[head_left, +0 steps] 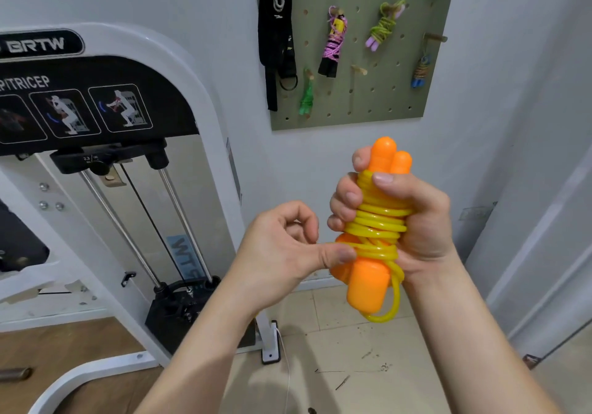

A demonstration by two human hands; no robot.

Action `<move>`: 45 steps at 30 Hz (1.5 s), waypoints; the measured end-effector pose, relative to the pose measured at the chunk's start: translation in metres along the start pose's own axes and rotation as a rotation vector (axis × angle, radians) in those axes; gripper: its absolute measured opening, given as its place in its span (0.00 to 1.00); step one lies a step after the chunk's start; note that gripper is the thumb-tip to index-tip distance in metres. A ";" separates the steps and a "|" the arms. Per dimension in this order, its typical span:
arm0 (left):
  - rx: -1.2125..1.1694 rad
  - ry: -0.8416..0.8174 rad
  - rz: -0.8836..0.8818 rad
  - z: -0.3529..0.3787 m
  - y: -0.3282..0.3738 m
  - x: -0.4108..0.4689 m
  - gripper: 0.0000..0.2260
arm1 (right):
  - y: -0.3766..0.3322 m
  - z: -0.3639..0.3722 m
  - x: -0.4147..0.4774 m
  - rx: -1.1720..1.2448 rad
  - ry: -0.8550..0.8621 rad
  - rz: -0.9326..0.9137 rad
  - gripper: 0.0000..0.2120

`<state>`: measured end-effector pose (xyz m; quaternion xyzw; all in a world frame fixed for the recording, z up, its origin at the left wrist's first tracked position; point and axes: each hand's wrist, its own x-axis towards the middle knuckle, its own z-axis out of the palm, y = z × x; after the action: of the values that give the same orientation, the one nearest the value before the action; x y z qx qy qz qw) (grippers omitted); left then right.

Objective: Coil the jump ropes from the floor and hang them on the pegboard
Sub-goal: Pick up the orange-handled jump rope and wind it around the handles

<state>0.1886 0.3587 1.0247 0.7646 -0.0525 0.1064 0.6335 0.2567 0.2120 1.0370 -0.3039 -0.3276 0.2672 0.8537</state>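
A jump rope (374, 224) with two orange handles and a yellow cord wound round them is held upright in front of me. My right hand (416, 218) grips the bundle, thumb across the top turns. My left hand (288, 247) pinches a strand of the yellow cord at the bundle's lower left. A loop of cord hangs below the handles. The green pegboard (355, 99) is on the wall above, with several coiled ropes hanging from its pegs and a bare peg (358, 69) near its middle.
A white cable weight machine (112, 163) stands to the left against the wall. Black straps (277, 38) hang at the pegboard's left edge. Tiled floor (336, 365) with small debris lies below. A door frame (538, 237) stands to the right.
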 end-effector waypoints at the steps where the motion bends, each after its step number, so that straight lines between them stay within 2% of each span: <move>1: -0.021 -0.005 0.007 0.001 -0.004 0.001 0.23 | 0.000 0.003 0.001 0.048 -0.037 0.001 0.13; 6: -0.046 -0.148 0.017 0.001 -0.003 0.001 0.27 | 0.003 0.008 0.004 0.192 -0.145 0.064 0.10; 8: 0.015 -0.124 0.035 0.000 -0.001 -0.001 0.32 | 0.006 0.007 0.003 0.204 -0.151 0.096 0.10; 9: 0.073 -0.097 0.059 0.000 0.000 -0.003 0.31 | 0.007 0.006 0.002 0.217 -0.164 0.114 0.11; 12: 0.248 -0.085 0.153 0.001 0.004 -0.008 0.22 | 0.006 0.002 0.000 0.230 -0.208 0.142 0.13; 16: 0.169 -0.131 0.107 0.001 0.004 -0.009 0.19 | 0.004 -0.002 0.004 0.130 -0.154 0.138 0.18; 20: 0.080 -0.168 0.088 0.000 -0.009 -0.008 0.34 | 0.014 -0.007 0.007 0.032 -0.032 0.083 0.27; 22: -0.046 -0.069 0.059 -0.001 -0.014 -0.008 0.33 | 0.018 -0.006 0.012 -0.094 0.079 0.088 0.34; 24: -0.040 0.078 0.062 -0.001 -0.016 -0.010 0.28 | 0.017 -0.004 0.014 -0.331 0.264 0.066 0.41; 27: 0.291 0.294 0.158 -0.006 -0.019 -0.011 0.22 | 0.010 0.000 0.009 -0.618 0.418 0.113 0.48; 31: 0.710 0.424 0.291 -0.007 -0.022 -0.012 0.20 | 0.020 0.017 -0.003 -0.645 0.478 0.133 0.52; 32: 0.788 0.429 0.310 -0.004 -0.021 -0.013 0.19 | 0.029 0.021 -0.002 -0.652 0.512 0.105 0.49; 33: 0.858 0.418 0.333 -0.001 -0.021 -0.014 0.18 | 0.040 0.021 0.000 -0.686 0.569 0.052 0.42; 35: 0.942 0.346 0.364 0.005 -0.021 -0.018 0.14 | 0.056 0.018 0.002 -0.764 0.735 -0.063 0.22; 37: 0.983 0.228 0.344 0.008 -0.023 -0.021 0.14 | 0.061 0.014 0.002 -0.771 0.847 -0.105 0.13; 38: 0.995 0.158 0.316 0.008 -0.023 -0.022 0.16 | 0.060 0.012 0.001 -0.758 0.851 -0.102 0.11; 41: 0.897 -0.082 0.230 0.001 -0.017 -0.024 0.21 | 0.048 0.007 -0.010 -0.745 0.696 -0.063 0.11; 43: 0.758 -0.166 0.207 -0.001 -0.007 -0.024 0.14 | 0.038 0.005 -0.016 -0.691 0.527 -0.018 0.13; 45: 0.549 -0.206 0.092 -0.002 0.004 -0.023 0.08 | 0.027 0.002 -0.020 -0.585 0.342 0.048 0.14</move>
<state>0.1651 0.3587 1.0233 0.9109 -0.1206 0.0670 0.3890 0.2356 0.2179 1.0113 -0.5840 -0.2351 0.1269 0.7665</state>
